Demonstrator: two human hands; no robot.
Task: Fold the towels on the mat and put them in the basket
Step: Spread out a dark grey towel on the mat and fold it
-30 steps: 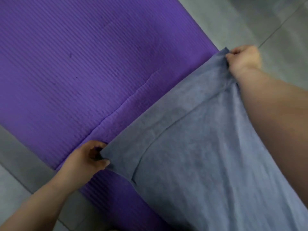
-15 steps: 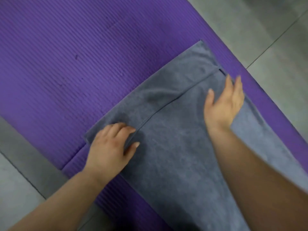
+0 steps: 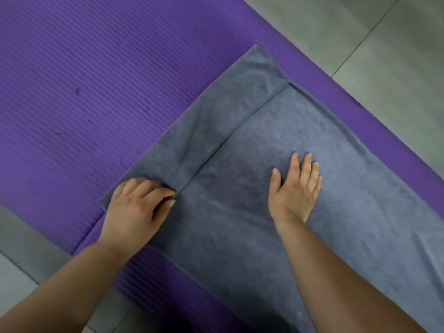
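A grey towel (image 3: 276, 145) lies on the purple mat (image 3: 96, 92), folded so that its upper layer stops short and a strip of the lower layer shows along the far left. My left hand (image 3: 137, 210) rests on the towel's near-left corner, its fingers loosely bent and their tips at the end of the upper layer's hem. My right hand (image 3: 295, 191) lies flat on the upper layer with straight fingers. No basket is in view.
Grey floor tiles (image 3: 360, 32) lie beyond the mat's far right edge and at the near left (image 3: 21, 236). The mat's left part is bare. The towel runs out of view at the lower right.
A second ago both hands pinched the towel's corners in the air. They laid it down and let go. Since then my left hand slid to the near-left corner and my right toward the middle.
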